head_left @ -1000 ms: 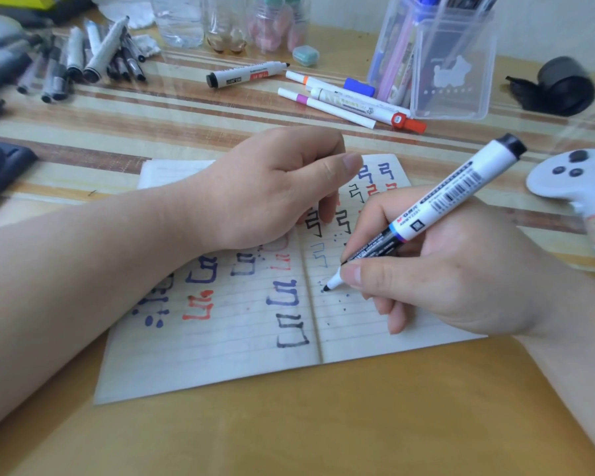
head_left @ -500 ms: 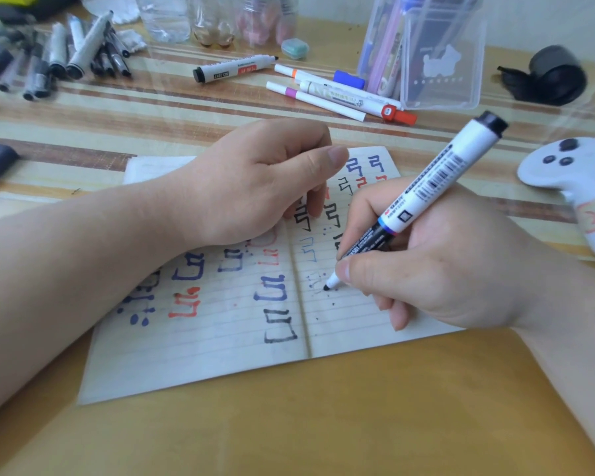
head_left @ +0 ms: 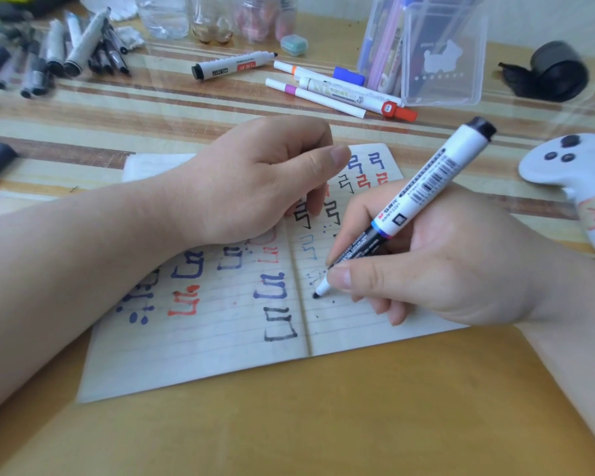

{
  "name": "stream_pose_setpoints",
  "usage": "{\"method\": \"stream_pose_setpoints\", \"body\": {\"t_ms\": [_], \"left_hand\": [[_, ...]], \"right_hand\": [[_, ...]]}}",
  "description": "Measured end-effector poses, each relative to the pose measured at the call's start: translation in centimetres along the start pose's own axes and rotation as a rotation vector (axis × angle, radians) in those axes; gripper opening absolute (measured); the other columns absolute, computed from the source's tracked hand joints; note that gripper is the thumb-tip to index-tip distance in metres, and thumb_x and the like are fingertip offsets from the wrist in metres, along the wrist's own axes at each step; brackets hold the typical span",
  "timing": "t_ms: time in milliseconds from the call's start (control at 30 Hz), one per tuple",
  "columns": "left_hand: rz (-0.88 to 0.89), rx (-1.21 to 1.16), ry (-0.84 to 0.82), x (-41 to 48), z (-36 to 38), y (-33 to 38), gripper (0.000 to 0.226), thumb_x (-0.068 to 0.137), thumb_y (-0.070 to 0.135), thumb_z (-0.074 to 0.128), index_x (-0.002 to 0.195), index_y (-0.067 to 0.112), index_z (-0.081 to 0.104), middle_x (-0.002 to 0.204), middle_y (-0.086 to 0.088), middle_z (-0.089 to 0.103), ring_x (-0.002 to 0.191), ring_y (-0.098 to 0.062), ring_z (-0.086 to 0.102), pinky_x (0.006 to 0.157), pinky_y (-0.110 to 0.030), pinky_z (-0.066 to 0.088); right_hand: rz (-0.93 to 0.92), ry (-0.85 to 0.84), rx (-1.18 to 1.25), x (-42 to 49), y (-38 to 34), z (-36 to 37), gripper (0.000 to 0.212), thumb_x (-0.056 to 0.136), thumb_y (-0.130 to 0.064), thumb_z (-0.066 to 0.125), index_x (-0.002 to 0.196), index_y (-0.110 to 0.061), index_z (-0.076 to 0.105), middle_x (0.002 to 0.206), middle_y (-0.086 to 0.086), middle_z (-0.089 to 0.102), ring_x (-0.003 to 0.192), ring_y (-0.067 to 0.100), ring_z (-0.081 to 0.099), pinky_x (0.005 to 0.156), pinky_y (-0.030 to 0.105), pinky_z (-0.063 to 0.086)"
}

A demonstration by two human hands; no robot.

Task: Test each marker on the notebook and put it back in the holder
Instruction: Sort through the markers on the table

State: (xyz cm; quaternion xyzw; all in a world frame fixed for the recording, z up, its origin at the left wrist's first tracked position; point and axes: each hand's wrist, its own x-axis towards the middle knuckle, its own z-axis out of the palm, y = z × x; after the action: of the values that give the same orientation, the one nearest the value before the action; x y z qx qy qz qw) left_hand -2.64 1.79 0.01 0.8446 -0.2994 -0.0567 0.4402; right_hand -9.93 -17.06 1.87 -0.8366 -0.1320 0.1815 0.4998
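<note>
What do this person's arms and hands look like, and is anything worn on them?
Both forearms are bare, with no sleeves in view. The left hand and right hand show no gloves, rings or watch. The visible nails are short and unpainted.

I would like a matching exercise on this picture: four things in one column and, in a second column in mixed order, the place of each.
Things:
1 marker
2 holder
3 controller
4 left hand

Places:
a over the notebook's left page
b far side, just right of the loose pens
c in the right hand
d right edge of the view

Pairs: 1-c, 2-b, 3-d, 4-a
</note>
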Motion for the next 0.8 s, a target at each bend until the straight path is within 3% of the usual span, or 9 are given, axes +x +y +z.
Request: {"method": "stream_pose_setpoints", "body": {"t_ms": [133,267,433,567,633,800], "left_hand": [[0.024,0.026,0.016,0.0,0.1,-0.1,0.031,0.104,0.04,0.053,0.086,0.017,0.063,0.061,0.018,0.063,0.052,-0.024,0.056,0.049,-0.028,0.046],[0.099,0.072,0.049,0.3,0.4,-0.6,0.024,0.096,0.043,0.058,0.098,0.021,0.067,0.078,0.009,0.07,0.07,-0.017,0.063,0.068,-0.033,0.051],[0.131,0.117,0.071,0.2,0.3,-1.1,0.022,0.085,0.054,0.068,0.098,0.036,0.072,0.073,0.005,0.068,0.061,-0.016,0.059,0.059,-0.023,0.046],[0.165,0.124,0.063,0.2,0.3,-1.2,0.025,0.083,0.052,0.071,0.102,0.037,0.075,0.08,0.01,0.071,0.064,-0.017,0.062,0.061,-0.028,0.049],[0.159,0.1,0.061,0.1,0.2,-1.4,0.025,0.082,0.055,0.071,0.104,0.042,0.072,0.07,0.002,0.069,0.059,-0.02,0.06,0.06,-0.034,0.048],[0.189,0.067,0.058,0.0,0.0,-1.2,0.026,0.084,0.056,0.071,0.109,0.048,0.066,0.058,-0.003,0.064,0.051,-0.022,0.056,0.056,-0.038,0.046]], "right_hand": [[-0.086,-0.029,0.079,0.0,0.7,-0.6,0.01,0.076,-0.02,0.078,0.086,-0.018,0.074,0.061,0.002,0.066,0.051,0.013,0.063,0.046,0.027,0.052],[-0.159,0.006,0.225,0.3,1.1,-1.1,0.008,0.079,-0.009,0.073,0.085,-0.013,0.072,0.052,0.002,0.054,0.041,0.021,0.048,0.04,0.027,0.043],[-0.205,0.37,0.526,0.9,1.2,-2.2,0.004,0.075,-0.005,0.063,0.072,-0.004,0.06,0.048,0.012,0.034,0.045,0.022,0.026,0.042,0.023,0.022],[-0.178,0.552,0.502,1.2,1.4,-2.5,0.013,0.077,-0.013,0.06,0.065,-0.009,0.061,0.05,0.012,0.042,0.043,0.021,0.036,0.04,0.021,0.028],[-0.178,0.564,0.415,1.2,1.7,-2.3,0.013,0.077,-0.014,0.062,0.063,-0.015,0.065,0.053,0.011,0.049,0.044,0.024,0.043,0.039,0.022,0.032],[-0.214,0.508,0.341,1.1,2.2,-2.2,0.009,0.078,-0.015,0.063,0.072,-0.01,0.066,0.06,0.015,0.055,0.051,0.029,0.051,0.043,0.029,0.039]]}}
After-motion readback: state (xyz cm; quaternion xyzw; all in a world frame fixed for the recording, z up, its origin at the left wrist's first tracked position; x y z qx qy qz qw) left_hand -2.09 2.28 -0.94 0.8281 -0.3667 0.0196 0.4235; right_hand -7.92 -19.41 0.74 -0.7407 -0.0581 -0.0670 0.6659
